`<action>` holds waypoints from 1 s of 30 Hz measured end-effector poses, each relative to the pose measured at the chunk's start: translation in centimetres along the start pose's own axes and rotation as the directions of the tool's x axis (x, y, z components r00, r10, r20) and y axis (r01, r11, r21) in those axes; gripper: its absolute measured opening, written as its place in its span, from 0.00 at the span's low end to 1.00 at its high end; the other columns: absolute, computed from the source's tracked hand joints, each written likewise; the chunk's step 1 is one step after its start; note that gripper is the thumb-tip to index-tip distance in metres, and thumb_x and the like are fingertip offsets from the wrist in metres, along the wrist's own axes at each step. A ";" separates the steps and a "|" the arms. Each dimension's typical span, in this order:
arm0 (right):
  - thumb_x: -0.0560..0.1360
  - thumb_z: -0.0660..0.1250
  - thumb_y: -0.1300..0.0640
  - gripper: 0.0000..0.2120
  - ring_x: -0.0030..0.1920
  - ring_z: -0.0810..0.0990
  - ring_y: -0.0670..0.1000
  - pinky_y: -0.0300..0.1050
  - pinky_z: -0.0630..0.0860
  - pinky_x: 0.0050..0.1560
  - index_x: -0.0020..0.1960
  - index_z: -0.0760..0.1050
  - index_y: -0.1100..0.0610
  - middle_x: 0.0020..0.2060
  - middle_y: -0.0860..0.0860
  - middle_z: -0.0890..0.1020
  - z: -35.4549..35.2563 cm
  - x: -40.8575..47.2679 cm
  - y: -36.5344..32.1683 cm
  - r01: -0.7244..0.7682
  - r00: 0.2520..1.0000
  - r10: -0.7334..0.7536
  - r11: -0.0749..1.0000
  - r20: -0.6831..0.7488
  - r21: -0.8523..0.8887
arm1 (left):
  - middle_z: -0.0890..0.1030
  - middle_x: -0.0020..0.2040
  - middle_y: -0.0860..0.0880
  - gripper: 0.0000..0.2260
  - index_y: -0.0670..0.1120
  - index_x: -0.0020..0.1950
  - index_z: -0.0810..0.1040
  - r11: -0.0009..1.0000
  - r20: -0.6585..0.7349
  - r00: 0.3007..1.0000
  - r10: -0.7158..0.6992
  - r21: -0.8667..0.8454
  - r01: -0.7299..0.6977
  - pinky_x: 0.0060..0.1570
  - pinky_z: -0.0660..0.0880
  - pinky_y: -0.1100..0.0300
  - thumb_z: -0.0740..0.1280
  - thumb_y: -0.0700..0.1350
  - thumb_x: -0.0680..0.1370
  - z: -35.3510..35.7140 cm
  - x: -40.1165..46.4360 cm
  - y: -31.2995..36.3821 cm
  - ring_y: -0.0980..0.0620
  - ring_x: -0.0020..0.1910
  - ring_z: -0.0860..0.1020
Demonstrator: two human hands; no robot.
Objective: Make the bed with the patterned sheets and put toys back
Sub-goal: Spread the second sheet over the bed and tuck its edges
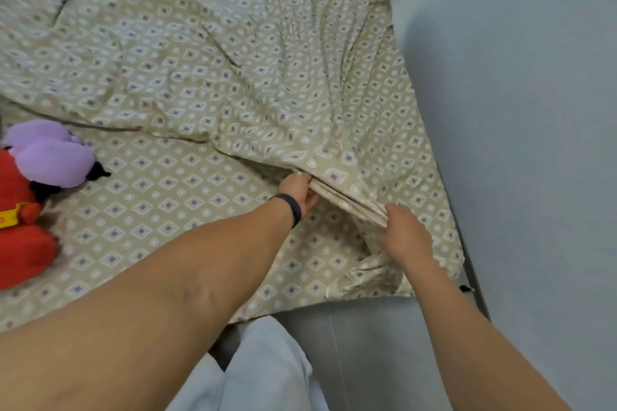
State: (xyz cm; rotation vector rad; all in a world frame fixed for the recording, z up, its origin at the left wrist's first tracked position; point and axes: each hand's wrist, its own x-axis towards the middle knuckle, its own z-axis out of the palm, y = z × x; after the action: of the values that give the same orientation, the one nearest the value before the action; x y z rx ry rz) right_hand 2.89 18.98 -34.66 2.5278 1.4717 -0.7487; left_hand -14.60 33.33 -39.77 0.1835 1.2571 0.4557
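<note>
Leftmost, at the frame edge: red plush toy (23,230) lying on the bed (367,314), with a purple plush toy (50,153) resting against its upper side; the two touch. Both sit on the flat patterned sheet (173,210), beige with diamond and circle print, which covers the mattress. Above and rightward: a second layer of the same print, the patterned cover (233,53), lies rumpled across the far part of the bed, creases fanning toward its near corner. Centre: left hand (298,192), dark band (292,208) on the wrist, fingers curled around the folded edge of the cover. Just right of it: right hand (404,233) clenched on the same bunched edge, lower down; the fabric runs taut between the two hands. Far right: pale wall (517,110) running along the bed's side. Bottom centre: light trouser leg (263,367) against the bed's near edge.
</note>
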 end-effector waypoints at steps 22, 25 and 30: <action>0.78 0.62 0.60 0.09 0.52 0.77 0.57 0.46 0.73 0.43 0.56 0.75 0.51 0.50 0.49 0.78 3.3 -8.9 -18.1 0.055 0.998 -0.026 0.823 -0.058 0.566 | 0.63 0.31 0.51 0.20 0.50 0.38 0.65 0.887 0.175 0.931 0.320 0.290 -0.359 0.37 0.67 0.57 0.74 0.55 0.76 -11.0 -17.5 3.2 0.53 0.31 0.65; 0.80 0.55 0.63 0.15 0.51 0.79 0.57 0.45 0.72 0.44 0.58 0.79 0.54 0.50 0.51 0.82 1.6 -8.8 -19.2 -0.002 0.999 0.033 0.683 -0.028 0.731 | 0.68 0.35 0.49 0.16 0.48 0.38 0.69 0.810 0.233 0.903 0.360 0.402 -0.427 0.42 0.66 0.56 0.71 0.54 0.79 -13.5 -18.0 4.0 0.50 0.37 0.68; 0.82 0.54 0.56 0.14 0.50 0.76 0.55 0.45 0.67 0.43 0.49 0.78 0.56 0.45 0.52 0.78 -4.3 -7.9 -18.6 0.076 0.997 -0.076 0.786 -0.027 0.613 | 0.71 0.73 0.49 0.28 0.55 0.76 0.70 0.701 0.246 0.923 0.295 0.601 -0.385 0.57 0.76 0.52 0.64 0.33 0.79 -14.7 -16.8 3.8 0.46 0.65 0.75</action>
State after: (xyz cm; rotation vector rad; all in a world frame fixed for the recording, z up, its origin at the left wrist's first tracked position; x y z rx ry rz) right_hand -14.43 23.92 -24.65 2.9119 1.5230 -1.4513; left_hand -33.28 27.92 -28.17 1.0398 1.2084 0.3024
